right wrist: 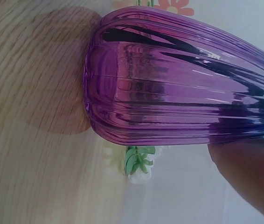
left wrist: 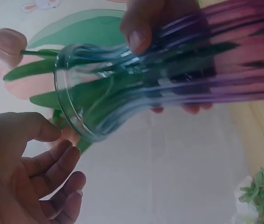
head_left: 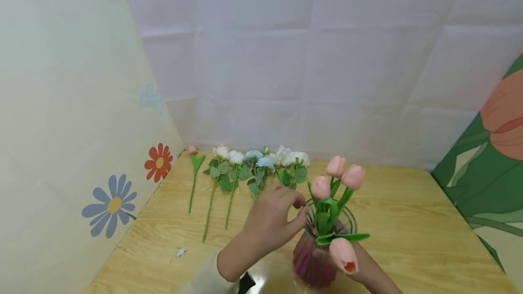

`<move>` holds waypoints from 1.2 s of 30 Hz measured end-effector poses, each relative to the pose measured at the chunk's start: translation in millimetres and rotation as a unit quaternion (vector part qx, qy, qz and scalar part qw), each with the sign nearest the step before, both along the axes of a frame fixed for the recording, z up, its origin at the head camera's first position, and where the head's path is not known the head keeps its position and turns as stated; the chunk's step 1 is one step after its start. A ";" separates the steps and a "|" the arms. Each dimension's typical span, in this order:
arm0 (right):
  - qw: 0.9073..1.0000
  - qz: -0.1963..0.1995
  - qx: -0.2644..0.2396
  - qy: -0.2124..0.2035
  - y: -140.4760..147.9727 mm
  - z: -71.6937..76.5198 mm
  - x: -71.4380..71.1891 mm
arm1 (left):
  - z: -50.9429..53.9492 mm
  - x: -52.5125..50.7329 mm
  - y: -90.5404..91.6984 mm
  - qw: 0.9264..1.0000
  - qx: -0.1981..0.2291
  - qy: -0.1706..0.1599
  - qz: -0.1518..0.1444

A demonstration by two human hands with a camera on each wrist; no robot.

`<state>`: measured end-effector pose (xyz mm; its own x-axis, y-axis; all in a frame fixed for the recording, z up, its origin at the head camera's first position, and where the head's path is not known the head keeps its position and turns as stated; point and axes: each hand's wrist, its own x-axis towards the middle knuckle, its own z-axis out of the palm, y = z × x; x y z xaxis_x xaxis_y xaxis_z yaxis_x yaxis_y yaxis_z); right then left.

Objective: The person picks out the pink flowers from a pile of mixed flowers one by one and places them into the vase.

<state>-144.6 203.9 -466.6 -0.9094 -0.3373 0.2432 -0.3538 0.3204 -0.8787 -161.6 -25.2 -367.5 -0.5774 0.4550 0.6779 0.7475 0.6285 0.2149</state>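
A ribbed glass vase (head_left: 312, 267), purple-pink at the base and clear at the rim, stands on the table. Pink tulips with green leaves rise from it; one tulip (head_left: 343, 255) droops over the near side. Around the vase's upper part, my right hand (left wrist: 143, 21) grips the glass, as the left wrist view shows; in the head view it is mostly behind the vase. My left hand (head_left: 273, 214) is beside the rim on the left, fingers loosely bent and holding nothing. Dark green stems (left wrist: 183, 58) show through the glass.
Behind my left hand lies a row of artificial flowers: a single tulip (head_left: 193, 149), a pale pink rose (head_left: 221, 151), blue blooms (head_left: 265, 162) and white ones (head_left: 300, 158). A small white scrap (head_left: 180, 252) is at the front left. Printed panels stand at both sides, a white sheet behind.
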 end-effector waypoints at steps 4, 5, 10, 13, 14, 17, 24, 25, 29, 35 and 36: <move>1.000 -0.004 0.013 -0.009 -0.6 1.6 -1.2 | -4.5 -6.5 -9.8 1.000 -0.002 -0.009 0.013; 1.000 -0.002 0.017 -0.001 -0.6 1.6 -1.7 | -5.7 -8.0 -12.2 1.000 -0.003 -0.011 0.018; 0.999 0.000 0.026 0.028 0.7 -1.2 -2.0 | -13.4 -15.8 -24.3 0.999 -0.014 -0.027 0.042; 0.998 0.000 0.032 0.045 1.5 -3.6 -1.4 | -18.4 -20.5 -33.1 0.998 -0.019 -0.038 0.055; 0.998 0.002 0.030 0.046 1.7 -4.0 -1.3 | -19.8 -22.2 -36.3 0.997 -0.020 -0.040 0.060; 0.999 0.006 0.022 0.044 1.9 -4.5 -1.2 | -24.4 -27.6 -46.2 0.995 -0.028 -0.051 0.075; 0.999 0.003 0.014 0.040 0.3 -2.5 -0.3 | -30.0 -42.7 -69.1 0.984 -0.038 -0.111 0.131; 1.000 -0.002 0.014 0.025 0.3 -1.7 0.2 | -30.7 -45.3 -72.5 0.983 -0.038 -0.117 0.139; 1.000 -0.008 0.015 -0.007 0.6 -0.1 1.0 | -35.7 -54.5 -85.3 0.977 -0.036 -0.131 0.162; 1.000 -0.005 0.008 0.003 1.0 -0.6 2.5 | -42.8 -63.5 -100.7 0.974 -0.055 -0.121 0.183; 1.000 -0.004 0.006 0.007 0.7 -0.8 2.4 | -43.6 -64.6 -103.0 0.973 -0.056 -0.122 0.187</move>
